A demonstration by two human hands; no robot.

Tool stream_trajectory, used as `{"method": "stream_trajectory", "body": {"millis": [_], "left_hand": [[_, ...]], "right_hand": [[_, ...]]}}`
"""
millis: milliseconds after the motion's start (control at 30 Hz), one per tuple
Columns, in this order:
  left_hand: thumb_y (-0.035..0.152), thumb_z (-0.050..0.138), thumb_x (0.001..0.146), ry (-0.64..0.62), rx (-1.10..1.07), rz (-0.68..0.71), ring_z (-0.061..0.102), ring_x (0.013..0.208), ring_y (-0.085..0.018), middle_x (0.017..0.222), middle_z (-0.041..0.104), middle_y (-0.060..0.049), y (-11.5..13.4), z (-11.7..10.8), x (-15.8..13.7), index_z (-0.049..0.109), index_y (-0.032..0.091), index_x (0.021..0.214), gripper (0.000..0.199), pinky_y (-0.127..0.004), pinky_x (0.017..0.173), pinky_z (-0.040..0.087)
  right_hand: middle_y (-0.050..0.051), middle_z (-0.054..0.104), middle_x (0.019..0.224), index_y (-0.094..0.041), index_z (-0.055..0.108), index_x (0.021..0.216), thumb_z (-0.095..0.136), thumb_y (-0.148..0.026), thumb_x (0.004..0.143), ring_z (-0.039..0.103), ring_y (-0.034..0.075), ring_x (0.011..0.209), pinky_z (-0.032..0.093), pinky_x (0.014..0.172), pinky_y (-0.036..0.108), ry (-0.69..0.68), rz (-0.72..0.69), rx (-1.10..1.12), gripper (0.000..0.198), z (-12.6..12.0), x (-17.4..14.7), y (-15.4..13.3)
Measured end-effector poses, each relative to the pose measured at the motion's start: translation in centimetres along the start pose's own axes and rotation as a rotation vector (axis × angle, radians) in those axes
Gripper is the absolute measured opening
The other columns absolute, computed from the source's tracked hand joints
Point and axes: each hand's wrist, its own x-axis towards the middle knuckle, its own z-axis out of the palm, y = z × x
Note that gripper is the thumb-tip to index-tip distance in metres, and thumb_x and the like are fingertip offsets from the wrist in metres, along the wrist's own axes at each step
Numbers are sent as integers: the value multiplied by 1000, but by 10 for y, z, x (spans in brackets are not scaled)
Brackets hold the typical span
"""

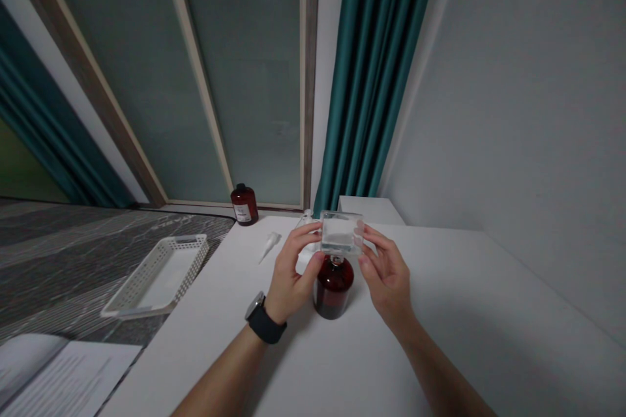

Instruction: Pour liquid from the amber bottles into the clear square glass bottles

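Between my two hands I hold a clear, box-shaped container (341, 233) with a pale inside, raised just above a dark brown-red bottle (334, 287). My left hand (297, 268), with a dark watch on its wrist, grips the container's left side between thumb and fingers. At the opposite side, my right hand (387, 268) pinches it the same way. The bottle stands upright on the white table, its narrow neck right below the container; whether they touch I cannot tell. Something clear and white behind my left fingers is mostly hidden.
A second brown bottle (243, 204) with a black cap and white label stands at the table's far left corner. Nearer lies a small white pointed tube (270, 246). A white basket (139, 278) is left of the table, an open book (73, 374) at lower left. A white box (374, 210) stands behind.
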Motion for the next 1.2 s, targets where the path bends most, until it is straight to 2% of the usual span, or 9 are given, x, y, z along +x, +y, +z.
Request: {"method": "stream_trajectory", "body": {"millis": [1200], "left_hand": [[21, 54, 96, -2, 7, 40, 55, 124, -27, 130, 57, -13, 0, -1, 2, 58, 24, 116, 21, -52, 105, 46]], "right_hand": [[10, 59, 136, -27, 64, 116, 61, -20, 92, 54, 24, 131, 50, 107, 45, -22, -41, 15, 25, -1, 2, 1]]}}
